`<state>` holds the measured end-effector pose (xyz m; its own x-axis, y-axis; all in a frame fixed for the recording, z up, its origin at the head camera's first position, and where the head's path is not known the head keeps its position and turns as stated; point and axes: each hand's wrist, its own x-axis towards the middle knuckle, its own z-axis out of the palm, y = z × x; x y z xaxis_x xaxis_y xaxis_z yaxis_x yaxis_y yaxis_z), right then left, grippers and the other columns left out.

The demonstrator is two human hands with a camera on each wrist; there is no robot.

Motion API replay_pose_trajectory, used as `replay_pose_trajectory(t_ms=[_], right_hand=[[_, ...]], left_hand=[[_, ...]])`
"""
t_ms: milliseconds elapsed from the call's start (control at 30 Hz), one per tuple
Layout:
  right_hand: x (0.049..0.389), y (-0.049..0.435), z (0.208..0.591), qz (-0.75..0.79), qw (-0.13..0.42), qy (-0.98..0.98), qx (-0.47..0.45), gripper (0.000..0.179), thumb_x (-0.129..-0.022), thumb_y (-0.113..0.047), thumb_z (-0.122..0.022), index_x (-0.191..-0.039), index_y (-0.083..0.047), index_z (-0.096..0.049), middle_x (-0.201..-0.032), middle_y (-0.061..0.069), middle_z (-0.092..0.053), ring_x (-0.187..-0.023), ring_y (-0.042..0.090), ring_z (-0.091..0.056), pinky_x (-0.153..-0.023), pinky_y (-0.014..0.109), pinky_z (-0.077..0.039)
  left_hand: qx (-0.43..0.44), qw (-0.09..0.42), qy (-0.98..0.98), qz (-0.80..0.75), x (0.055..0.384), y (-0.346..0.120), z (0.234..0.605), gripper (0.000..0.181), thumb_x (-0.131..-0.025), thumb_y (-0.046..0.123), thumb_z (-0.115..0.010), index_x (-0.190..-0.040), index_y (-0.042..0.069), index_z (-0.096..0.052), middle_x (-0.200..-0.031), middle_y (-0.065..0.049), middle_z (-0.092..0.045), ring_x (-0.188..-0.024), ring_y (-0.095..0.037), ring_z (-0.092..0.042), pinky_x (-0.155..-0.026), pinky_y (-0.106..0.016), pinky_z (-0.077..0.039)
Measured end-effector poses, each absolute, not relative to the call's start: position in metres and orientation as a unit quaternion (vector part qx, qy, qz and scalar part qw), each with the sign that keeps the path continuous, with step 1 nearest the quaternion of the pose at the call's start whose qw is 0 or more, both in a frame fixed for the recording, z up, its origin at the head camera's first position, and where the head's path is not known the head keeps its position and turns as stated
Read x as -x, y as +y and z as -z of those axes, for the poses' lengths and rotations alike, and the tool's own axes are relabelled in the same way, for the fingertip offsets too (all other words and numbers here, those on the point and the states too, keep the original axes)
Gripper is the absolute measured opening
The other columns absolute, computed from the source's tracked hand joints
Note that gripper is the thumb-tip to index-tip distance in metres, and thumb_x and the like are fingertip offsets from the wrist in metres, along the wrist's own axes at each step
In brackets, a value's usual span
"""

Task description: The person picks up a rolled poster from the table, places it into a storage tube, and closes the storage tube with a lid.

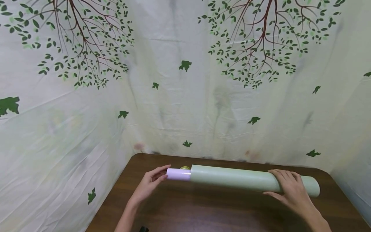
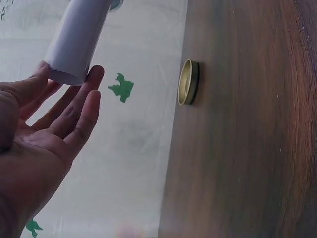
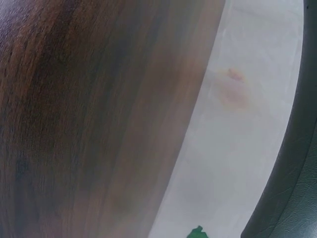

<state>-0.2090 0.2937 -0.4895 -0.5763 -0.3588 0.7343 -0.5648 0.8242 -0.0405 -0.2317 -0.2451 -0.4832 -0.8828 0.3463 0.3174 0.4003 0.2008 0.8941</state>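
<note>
The hands are well apart: the left hand (image 1: 149,182) pinches a pale roll (image 1: 178,174) at its open end, and the right hand (image 1: 291,187) wraps over a light-green tube (image 1: 232,177) near its other end. The roll pokes from the tube's mouth between the hands (both held above the table (image 1: 174,209)). It looks light and fairly stiff, probably paper; its smooth side may slip, its thin rim crease, so a gentle hold around the exposed end seems best. The tube looks rigid enough for a broad grip. Beyond the left fingertips lies a gold lid (image 2: 194,82), perhaps in the way if the tube were lowered; beside the left forearm, a small black object (image 1: 143,229).
</note>
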Motion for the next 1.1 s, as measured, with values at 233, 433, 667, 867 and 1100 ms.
replay_pose_trajectory(t_ms=[233, 433, 667, 867, 1100], right_hand=[[0.21, 0.29, 0.491, -0.141, 0.377, -0.876, -0.265, 0.09, -0.085, -0.084, -0.049, -0.123, -0.004, -0.067, -0.113, 0.011, -0.071, -0.104, 0.031, -0.062, -0.09, 0.056, -0.038], [0.21, 0.287, 0.493, -0.142, 0.375, -0.877, -0.265, 0.09, -0.084, -0.084, -0.053, -0.123, -0.005, -0.067, -0.113, 0.01, -0.07, -0.105, 0.03, -0.061, -0.091, 0.054, -0.036], [0.212, 0.283, 0.493, -0.144, 0.385, -0.87, -0.271, 0.09, -0.087, -0.084, -0.046, -0.123, -0.005, -0.068, -0.113, 0.01, -0.07, -0.106, 0.031, -0.06, -0.092, 0.054, -0.035], [0.213, 0.28, 0.493, -0.149, 0.387, -0.867, -0.275, 0.09, -0.087, -0.084, -0.048, -0.123, -0.004, -0.068, -0.113, 0.01, -0.07, -0.105, 0.031, -0.061, -0.092, 0.053, -0.035], [0.213, 0.278, 0.496, -0.153, 0.385, -0.868, -0.272, 0.09, -0.087, -0.084, -0.048, -0.123, -0.004, -0.068, -0.114, 0.011, -0.07, -0.105, 0.032, -0.062, -0.091, 0.054, -0.037]], left_hand=[[0.255, 0.029, -0.776, 0.576, 0.23, -0.233, 0.481, 0.039, -0.103, 0.01, -0.063, -0.141, 0.005, -0.061, -0.135, -0.024, -0.065, -0.115, -0.007, -0.069, -0.094, -0.023, -0.057], [0.268, 0.049, -0.787, 0.554, 0.229, -0.223, 0.485, 0.038, -0.101, 0.012, -0.067, -0.139, 0.009, -0.065, -0.129, -0.019, -0.069, -0.112, -0.01, -0.07, -0.09, -0.024, -0.058], [0.277, 0.068, -0.8, 0.528, 0.227, -0.21, 0.487, 0.038, -0.099, 0.014, -0.07, -0.136, 0.007, -0.067, -0.128, -0.013, -0.07, -0.111, -0.013, -0.072, -0.088, -0.028, -0.057], [0.287, 0.081, -0.8, 0.521, 0.226, -0.199, 0.487, 0.036, -0.097, 0.011, -0.071, -0.133, 0.007, -0.069, -0.125, -0.012, -0.071, -0.109, -0.02, -0.073, -0.086, -0.028, -0.059], [0.303, 0.082, -0.798, 0.514, 0.223, -0.19, 0.487, 0.044, -0.097, 0.005, -0.07, -0.14, 0.005, -0.063, -0.129, -0.014, -0.069, -0.108, -0.024, -0.072, -0.087, -0.027, -0.058]])
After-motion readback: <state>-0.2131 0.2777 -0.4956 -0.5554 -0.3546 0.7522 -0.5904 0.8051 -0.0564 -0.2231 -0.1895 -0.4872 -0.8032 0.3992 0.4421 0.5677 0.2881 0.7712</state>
